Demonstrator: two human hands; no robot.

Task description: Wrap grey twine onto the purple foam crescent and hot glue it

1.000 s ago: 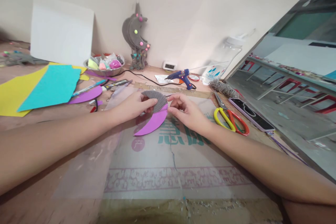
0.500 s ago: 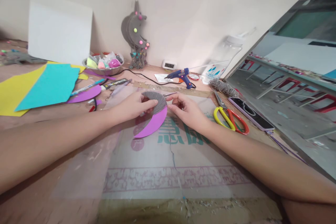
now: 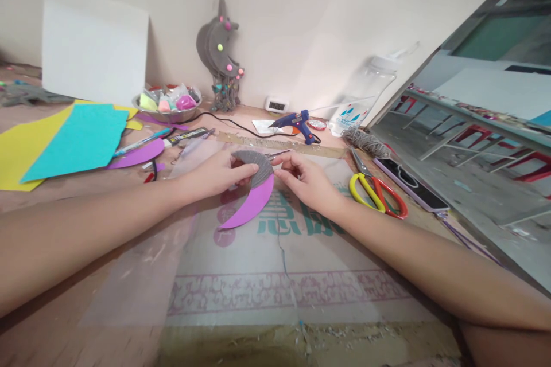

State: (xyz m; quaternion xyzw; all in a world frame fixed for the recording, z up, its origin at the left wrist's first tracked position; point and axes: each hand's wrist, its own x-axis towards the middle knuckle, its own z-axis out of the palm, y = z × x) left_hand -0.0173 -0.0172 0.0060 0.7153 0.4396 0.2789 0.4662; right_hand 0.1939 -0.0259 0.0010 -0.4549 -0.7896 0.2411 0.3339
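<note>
A crescent of purple foam or card [image 3: 253, 200] is held upright a little above the work mat. Grey yarn [image 3: 257, 170] is wound closely round its upper part, while the lower tip stays bare purple. My left hand [image 3: 221, 173] grips the wrapped part, thumb in front and fingers behind. Close by the crescent's right edge, my right hand [image 3: 307, 180] is closed in a pinch. Whatever lies between its fingertips is too small to make out. A thin dark pointed object [image 3: 279, 154] shows just behind those fingers; its kind is unclear.
Scissors [image 3: 376, 192], a phone [image 3: 411, 183] and grey yarn [image 3: 368, 143] lie right. Behind are a glue gun [image 3: 297, 123], small clock [image 3: 276, 104], bottle [image 3: 364, 94] and decorated grey moon [image 3: 221, 49]. Left are coloured sheets [image 3: 77, 140] and a bowl [image 3: 167, 113]. A printed plastic sheet [image 3: 241, 258] covers the work area.
The view has shifted very slightly, so background things sit a little farther left. Both hands and the crescent keep nearly the same pose.
</note>
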